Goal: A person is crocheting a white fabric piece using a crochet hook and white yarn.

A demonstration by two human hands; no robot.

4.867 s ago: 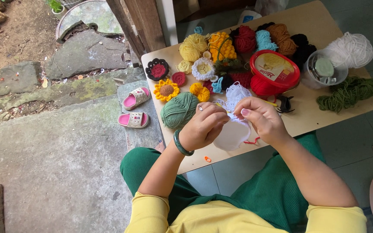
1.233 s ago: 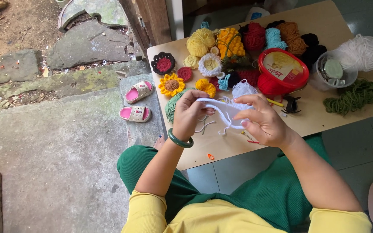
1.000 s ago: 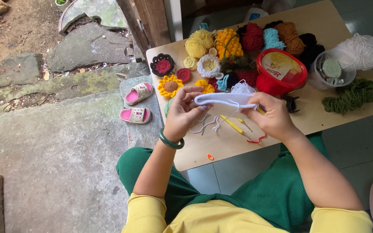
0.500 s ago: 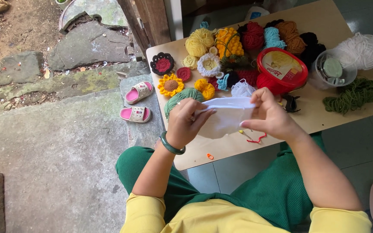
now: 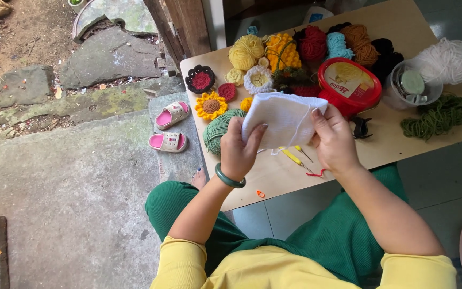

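I see both hands raised just above the surface (image 5: 402,144), holding a white knitted cloth (image 5: 284,119) stretched between them. The left hand (image 5: 240,147) grips the cloth's left edge, thumb over the front and fingers curled behind; a green bangle (image 5: 229,177) sits on that wrist. The right hand (image 5: 335,140) pinches the cloth's right edge, thumb on top, knuckles toward me. Both forearms angle inward from yellow sleeves.

Room to move: directly beneath the hands the surface is mostly bare, with only a yellow hook (image 5: 293,157), a thinner needle (image 5: 303,154) and a red scrap of thread (image 5: 316,173) lying there. An orange marker (image 5: 261,194) lies near the front edge, below the left wrist. Just left of the left hand a green yarn ball (image 5: 217,129) sits close to the surface's left edge. Beyond the cloth it is crowded: crocheted flowers (image 5: 211,105), yarn balls (image 5: 282,51), a red tub (image 5: 349,85) touching distance from the right hand. Farther right, green loose yarn (image 5: 442,113) near the right edge. Off the left edge, pink sandals (image 5: 170,128) on the stone step.
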